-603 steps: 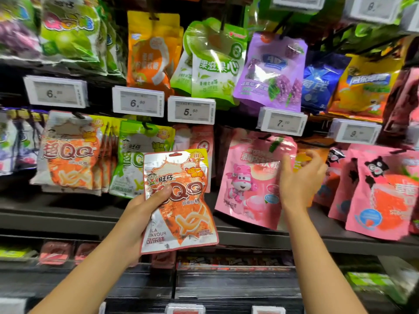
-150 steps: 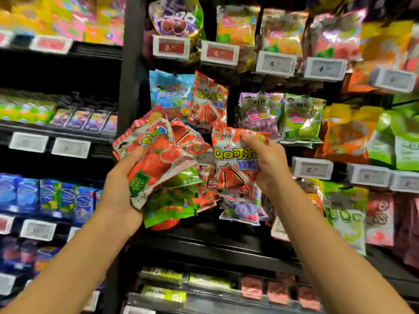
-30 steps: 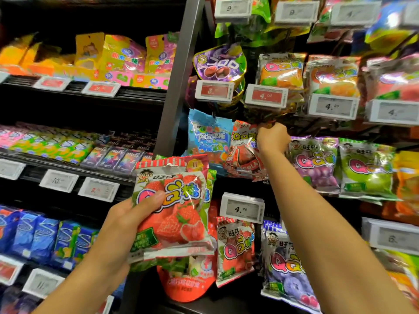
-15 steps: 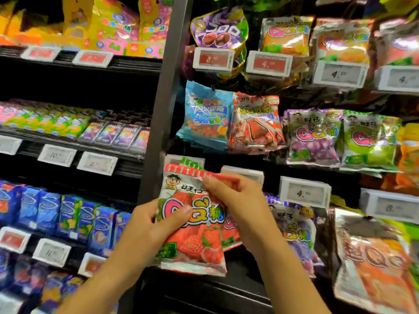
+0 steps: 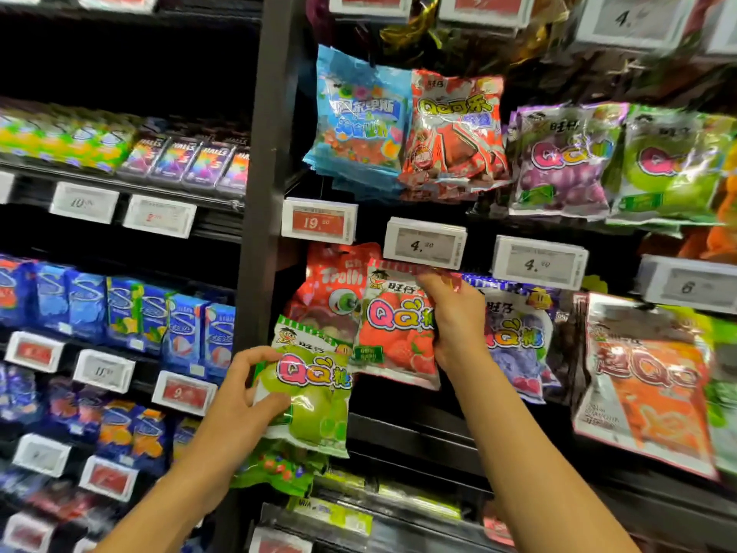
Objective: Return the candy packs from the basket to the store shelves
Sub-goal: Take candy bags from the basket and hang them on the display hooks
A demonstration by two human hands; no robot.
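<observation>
right hand (image 5: 452, 325) pinches top of strawberry candy pack (image 5: 393, 333) under the 4.20 price tag (image 5: 424, 243), left hand (image 5: 243, 397) w/ curled fingers grips green candy pack (image 5: 315, 393) at its 7 o'clock.

Dark shelves (image 5: 263, 153) of candy packs (image 5: 566, 161)

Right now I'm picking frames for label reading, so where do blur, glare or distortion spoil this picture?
Head view: the centre is fairly sharp, the 19 price tag and the strawberry candy pack legible; the edges smear, with the orange pack soft; glare streaks the cola candy pack; wide-angle bending tilts the shelf post; the upper-left shelf is dark.
</observation>
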